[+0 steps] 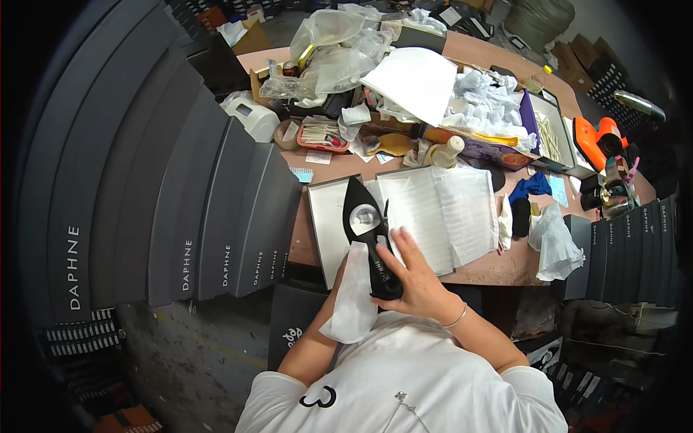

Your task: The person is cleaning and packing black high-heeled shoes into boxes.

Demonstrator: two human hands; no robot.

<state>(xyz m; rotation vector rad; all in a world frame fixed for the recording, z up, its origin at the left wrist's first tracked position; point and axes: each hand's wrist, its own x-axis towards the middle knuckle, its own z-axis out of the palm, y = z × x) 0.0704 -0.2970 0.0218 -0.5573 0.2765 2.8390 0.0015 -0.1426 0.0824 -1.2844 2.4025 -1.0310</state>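
A black pointed shoe [357, 193] with a round shiny ornament on its toe is held over an opened grey-edged shoebox [329, 220], toe pointing away from me. My right hand [417, 280] grips the shoe near the heel, its thumb at the inner edge and its fingers stretched along the outer side. A thin black strap [386, 211] sticks up beside the shoe. White tissue paper [351, 307] hangs over the near left side of the shoe. Behind that tissue is my left hand [338, 280], mostly covered, with its fingers out of sight.
White wrapping paper [469, 209] lines the box's right part. Tall stacks of dark shoeboxes [170, 173] rise at left, with more shoeboxes [635, 252] at right. Behind are a white bottle [446, 153], a red tray of sticks [323, 136] and an orange tool [598, 141].
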